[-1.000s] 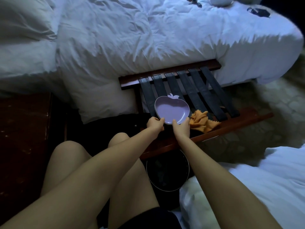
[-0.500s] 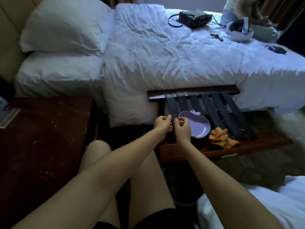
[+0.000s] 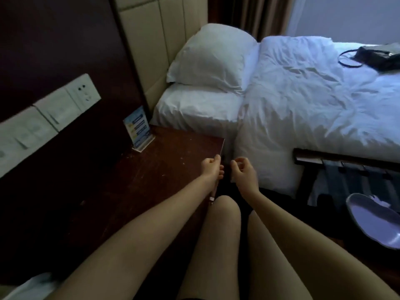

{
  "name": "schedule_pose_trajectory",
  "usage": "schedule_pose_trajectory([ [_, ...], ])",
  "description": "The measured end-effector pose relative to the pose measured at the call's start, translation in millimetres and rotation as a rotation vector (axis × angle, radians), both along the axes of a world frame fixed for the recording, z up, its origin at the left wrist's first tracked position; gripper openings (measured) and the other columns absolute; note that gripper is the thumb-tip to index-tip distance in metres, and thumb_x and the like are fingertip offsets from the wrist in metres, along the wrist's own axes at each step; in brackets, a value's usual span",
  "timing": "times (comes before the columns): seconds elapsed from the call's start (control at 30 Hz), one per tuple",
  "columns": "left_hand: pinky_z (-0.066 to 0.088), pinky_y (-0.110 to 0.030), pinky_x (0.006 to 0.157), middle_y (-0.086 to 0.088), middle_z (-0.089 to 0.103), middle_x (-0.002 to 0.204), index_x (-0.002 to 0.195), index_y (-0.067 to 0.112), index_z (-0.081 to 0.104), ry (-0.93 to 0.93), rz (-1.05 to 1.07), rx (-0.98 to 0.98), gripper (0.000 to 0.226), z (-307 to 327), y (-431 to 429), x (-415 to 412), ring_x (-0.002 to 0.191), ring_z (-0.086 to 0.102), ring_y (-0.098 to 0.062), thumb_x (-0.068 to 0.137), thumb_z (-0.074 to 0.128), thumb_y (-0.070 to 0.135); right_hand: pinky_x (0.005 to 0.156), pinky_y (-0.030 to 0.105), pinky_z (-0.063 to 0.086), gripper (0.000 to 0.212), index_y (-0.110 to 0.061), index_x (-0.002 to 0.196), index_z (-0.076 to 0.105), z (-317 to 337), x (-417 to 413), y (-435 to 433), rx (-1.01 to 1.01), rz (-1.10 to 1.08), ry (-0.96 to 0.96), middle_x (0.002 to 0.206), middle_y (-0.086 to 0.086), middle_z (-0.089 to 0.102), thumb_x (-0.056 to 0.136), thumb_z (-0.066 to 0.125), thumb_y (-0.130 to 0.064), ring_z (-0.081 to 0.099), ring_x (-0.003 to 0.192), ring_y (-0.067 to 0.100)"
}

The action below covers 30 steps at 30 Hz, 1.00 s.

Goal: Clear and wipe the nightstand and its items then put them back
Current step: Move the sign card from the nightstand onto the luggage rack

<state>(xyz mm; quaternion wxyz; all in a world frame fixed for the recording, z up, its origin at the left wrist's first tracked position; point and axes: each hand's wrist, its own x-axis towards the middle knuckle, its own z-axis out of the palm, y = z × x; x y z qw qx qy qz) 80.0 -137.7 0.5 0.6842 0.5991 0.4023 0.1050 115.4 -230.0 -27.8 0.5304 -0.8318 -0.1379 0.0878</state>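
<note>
The dark wooden nightstand [image 3: 134, 187] fills the left middle of the view. A blue printed card in a clear stand [image 3: 138, 128] is upright at its back right corner. My left hand [image 3: 211, 167] hovers over the nightstand's right front edge, fingers loosely curled, holding nothing. My right hand [image 3: 243, 172] hangs just right of it over the gap beside the bed, also loosely curled with nothing in it. The purple apple-shaped dish [image 3: 376, 221] lies at the right edge on the luggage rack [image 3: 337, 161].
A white bed [image 3: 303, 109] with a pillow [image 3: 212, 57] lies behind the nightstand. A wall panel with switches and a socket [image 3: 54, 111] is at the left. A black bag [image 3: 381, 55] sits on the bed. My bare knees are at the bottom.
Both hands have let go of the purple dish, which stays on the rack. My view has swung left, and both hands now hang by the nightstand's edge.
</note>
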Motion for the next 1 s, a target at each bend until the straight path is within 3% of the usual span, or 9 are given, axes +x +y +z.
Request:
schedule_pose_trajectory([
  [0.23, 0.041, -0.017, 0.045, 0.0, 0.051, 0.071, 0.093, 0.009, 0.049, 0.043, 0.231, 0.056, 0.021, -2, 107, -39, 0.057, 0.047, -0.009, 0.098, 0.042, 0.028, 0.058, 0.013, 0.039, 0.019, -0.018, 0.104, 0.057, 4, -12, 107, 0.006, 0.207, -0.009, 0.078, -0.015, 0.057, 0.093, 0.052, -0.032, 0.054, 0.07, 0.0],
  [0.33, 0.042, -0.02, 0.051, -0.001, 0.053, 0.075, 0.091, 0.01, 0.049, 0.059, 0.338, 0.121, 0.018, 0, 146, -46, 0.06, 0.049, -0.011, 0.097, 0.045, 0.027, 0.074, 0.026, 0.048, 0.031, -0.014, 0.117, 0.053, 10, -13, 143, -0.001, 0.297, 0.032, 0.099, -0.001, 0.063, 0.093, 0.052, -0.033, 0.061, 0.088, 0.013],
  [0.4, 0.048, -0.028, 0.067, -0.009, 0.059, 0.089, 0.098, 0.007, 0.052, 0.088, 0.397, 0.178, 0.019, 0, 170, -47, 0.076, 0.058, -0.02, 0.096, 0.047, 0.025, 0.082, 0.035, 0.049, 0.038, -0.013, 0.124, 0.05, 11, -10, 164, -0.031, 0.347, 0.037, 0.111, 0.004, 0.062, 0.093, 0.052, -0.035, 0.06, 0.099, 0.019],
  [0.47, 0.047, -0.035, 0.082, -0.016, 0.059, 0.11, 0.108, 0.002, 0.051, 0.121, 0.453, 0.204, 0.026, -1, 192, -46, 0.1, 0.059, -0.029, 0.095, 0.048, 0.023, 0.082, 0.028, 0.043, 0.044, -0.013, 0.129, 0.048, 10, -3, 182, -0.074, 0.372, 0.007, 0.118, 0.005, 0.06, 0.092, 0.053, -0.036, 0.056, 0.106, 0.017],
  [0.53, 0.047, -0.032, 0.082, -0.016, 0.055, 0.12, 0.115, 0.001, 0.048, 0.153, 0.489, 0.22, 0.031, -5, 209, -42, 0.107, 0.056, -0.029, 0.094, 0.05, 0.023, 0.085, 0.025, 0.039, 0.049, -0.013, 0.134, 0.044, 8, 6, 197, -0.087, 0.387, -0.008, 0.126, 0.006, 0.057, 0.092, 0.053, -0.037, 0.053, 0.114, 0.017],
  [0.67, 0.043, -0.026, 0.074, -0.014, 0.048, 0.127, 0.125, 0.005, 0.041, 0.247, 0.521, 0.275, 0.039, -14, 235, -32, 0.11, 0.055, -0.027, 0.093, 0.053, 0.025, 0.101, 0.033, 0.038, 0.06, -0.017, 0.143, 0.032, 0, 20, 222, -0.088, 0.417, 0.024, 0.139, 0.006, 0.047, 0.091, 0.054, -0.038, 0.045, 0.126, 0.019],
  [0.8, 0.048, -0.035, 0.086, -0.012, 0.041, 0.136, 0.137, 0.011, 0.033, 0.31, 0.529, 0.338, 0.053, -25, 262, -16, 0.117, 0.051, -0.029, 0.092, 0.055, 0.027, 0.101, 0.033, 0.036, 0.067, -0.018, 0.146, 0.024, -15, 33, 235, -0.113, 0.424, 0.047, 0.144, 0.007, 0.041, 0.09, 0.055, -0.039, 0.041, 0.13, 0.02],
  [0.9, 0.05, -0.042, 0.09, -0.012, 0.049, 0.13, 0.132, 0.013, 0.04, 0.308, 0.537, 0.352, 0.046, -32, 280, -4, 0.114, 0.053, -0.029, 0.091, 0.056, 0.026, 0.099, 0.031, 0.037, 0.071, -0.02, 0.148, 0.019, -26, 41, 238, -0.119, 0.438, 0.092, 0.146, 0.006, 0.039, 0.09, 0.054, -0.041, 0.04, 0.13, 0.02],
  [1.0, 0.051, -0.039, 0.086, -0.012, 0.058, 0.118, 0.122, 0.011, 0.051, 0.316, 0.526, 0.374, 0.034, -37, 288, 2, 0.104, 0.059, -0.027, 0.093, 0.053, 0.028, 0.095, 0.028, 0.036, 0.072, -0.021, 0.148, 0.017, -32, 48, 238, -0.122, 0.446, 0.115, 0.146, 0.006, 0.038, 0.09, 0.054, -0.043, 0.041, 0.13, 0.02],
])
